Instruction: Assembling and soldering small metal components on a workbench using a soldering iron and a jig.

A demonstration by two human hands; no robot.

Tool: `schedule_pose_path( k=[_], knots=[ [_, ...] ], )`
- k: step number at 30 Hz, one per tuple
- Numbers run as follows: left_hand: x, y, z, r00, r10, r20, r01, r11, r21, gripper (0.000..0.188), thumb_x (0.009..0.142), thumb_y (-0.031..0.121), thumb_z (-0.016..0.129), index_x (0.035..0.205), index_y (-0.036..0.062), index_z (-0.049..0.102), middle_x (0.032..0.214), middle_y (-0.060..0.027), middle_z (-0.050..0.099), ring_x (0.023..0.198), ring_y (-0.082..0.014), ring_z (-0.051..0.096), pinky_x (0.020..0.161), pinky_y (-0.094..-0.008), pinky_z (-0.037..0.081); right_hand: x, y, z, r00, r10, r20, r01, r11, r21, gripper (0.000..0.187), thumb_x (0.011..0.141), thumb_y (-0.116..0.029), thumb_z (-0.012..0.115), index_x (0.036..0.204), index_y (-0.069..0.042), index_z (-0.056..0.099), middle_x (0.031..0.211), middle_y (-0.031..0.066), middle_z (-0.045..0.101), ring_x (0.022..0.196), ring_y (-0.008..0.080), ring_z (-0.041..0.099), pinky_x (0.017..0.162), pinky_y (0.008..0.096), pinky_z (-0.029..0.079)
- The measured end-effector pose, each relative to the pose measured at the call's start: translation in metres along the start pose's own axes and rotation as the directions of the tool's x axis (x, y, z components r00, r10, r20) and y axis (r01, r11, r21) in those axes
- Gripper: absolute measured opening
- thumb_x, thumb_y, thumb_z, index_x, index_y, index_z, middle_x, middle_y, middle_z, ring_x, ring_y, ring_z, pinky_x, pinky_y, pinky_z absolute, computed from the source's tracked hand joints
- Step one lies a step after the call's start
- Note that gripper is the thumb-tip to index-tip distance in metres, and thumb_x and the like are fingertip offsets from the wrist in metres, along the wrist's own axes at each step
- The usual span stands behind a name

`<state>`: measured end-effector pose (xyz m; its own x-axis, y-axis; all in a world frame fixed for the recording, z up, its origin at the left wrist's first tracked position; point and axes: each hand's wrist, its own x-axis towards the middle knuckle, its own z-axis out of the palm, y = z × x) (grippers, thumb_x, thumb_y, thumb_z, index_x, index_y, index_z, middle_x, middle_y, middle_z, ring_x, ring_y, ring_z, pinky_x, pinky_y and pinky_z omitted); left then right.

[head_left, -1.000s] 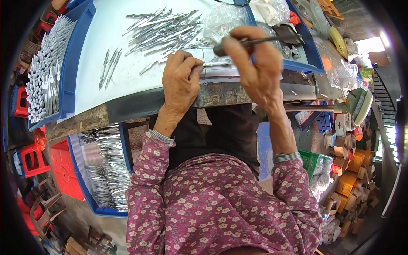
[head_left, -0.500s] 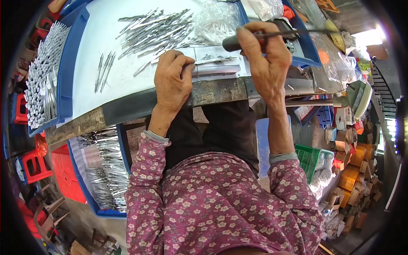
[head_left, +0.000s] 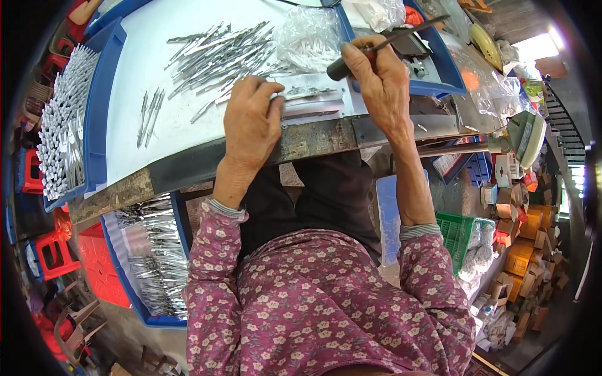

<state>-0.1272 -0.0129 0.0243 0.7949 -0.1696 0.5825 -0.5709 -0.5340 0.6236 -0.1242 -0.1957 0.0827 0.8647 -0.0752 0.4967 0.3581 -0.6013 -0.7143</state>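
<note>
My left hand (head_left: 252, 122) is closed at the table's near edge, fingertips pinched on a thin metal piece (head_left: 274, 96), partly hidden by the fingers. Just right of it is a flat pale metal plate (head_left: 313, 108) with small bits on top. My right hand (head_left: 384, 88) is raised above the plate's right end. It grips a screwdriver-like tool (head_left: 411, 30) with a dark, partly red handle and a long thin shaft slanting up to the right. Beyond my left hand spreads a heap of slim metal pieces (head_left: 219, 59), and several more (head_left: 150, 118) lie apart at left.
A blue tray of white-tipped rods (head_left: 66, 119) stands left; another of metal pieces (head_left: 157, 263) sits below the table. A clear plastic bag (head_left: 310, 37) lies behind the plate. A blue bin (head_left: 448, 69) and a lamp-like fixture (head_left: 525, 139) are at right.
The tool's shaft has tilted more steeply upward as my right hand shifted slightly left. My left hand stays near the plate. The whole view has moved a little.
</note>
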Motion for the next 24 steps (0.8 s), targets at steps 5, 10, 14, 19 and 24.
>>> schedule_pose_path(
  k=[5,10,14,19,24],
  knots=[
    [0.001,0.001,0.014,0.993,0.107,0.051,-0.113,0.985,0.13,0.01,0.068,0.003,0.064,0.077,0.0034,0.059,0.078,-0.0082,0.05,0.078,-0.0257,0.05,0.068,-0.0358,0.043,0.028,0.006,0.011,0.976,-0.157,0.151,0.18,0.972,-0.151,0.015,0.08,-0.016,0.053,0.085,-0.002,0.054,0.069,0.0168,0.06,0.067,0.0364,0.057,0.062,0.0434,0.043],
    [0.0,0.001,0.003,0.995,0.094,-0.025,-0.093,0.994,0.066,0.009,0.068,0.0,0.063,0.076,0.002,0.058,0.076,-0.0089,0.052,0.075,-0.0267,0.051,0.066,-0.0355,0.043,0.051,0.049,0.042,0.949,-0.103,0.297,0.195,0.934,-0.299,0.016,0.076,-0.01,0.05,0.087,-0.002,0.058,0.066,0.0185,0.057,0.06,0.0313,0.056,0.059,0.037,0.044],
    [-0.007,-0.01,-0.024,0.995,-0.046,-0.091,0.043,0.999,-0.029,0.007,0.072,0.0,0.062,0.078,0.0003,0.06,0.077,-0.0106,0.054,0.073,-0.0276,0.054,0.065,-0.0336,0.043,0.057,0.063,0.06,0.92,0.007,0.391,0.178,0.883,-0.435,0.016,0.071,-0.01,0.052,0.078,0.0,0.062,0.074,0.0235,0.06,0.071,0.0387,0.06,0.066,0.044,0.047],
    [-0.019,-0.036,-0.069,0.949,-0.276,-0.154,0.276,0.961,-0.021,0.006,0.075,0.001,0.06,0.08,-0.0004,0.061,0.077,-0.0091,0.057,0.071,-0.022,0.056,0.061,-0.0303,0.043,0.059,0.073,0.075,0.899,0.065,0.434,0.174,0.855,-0.489,0.017,0.073,-0.013,0.054,0.077,0.002,0.063,0.078,0.0263,0.061,0.075,0.0415,0.061,0.068,0.0468,0.048],
    [-0.031,-0.071,-0.096,0.908,-0.331,-0.258,0.387,0.898,0.21,0.009,0.075,0.007,0.061,0.081,0.0006,0.062,0.078,-0.0109,0.058,0.07,-0.0252,0.056,0.063,-0.033,0.043,0.062,0.077,0.077,0.898,0.05,0.438,0.201,0.837,-0.509,0.019,0.075,-0.017,0.054,0.079,0.001,0.061,0.079,0.0254,0.061,0.076,0.0406,0.06,0.07,0.0472,0.047]
  ],
)
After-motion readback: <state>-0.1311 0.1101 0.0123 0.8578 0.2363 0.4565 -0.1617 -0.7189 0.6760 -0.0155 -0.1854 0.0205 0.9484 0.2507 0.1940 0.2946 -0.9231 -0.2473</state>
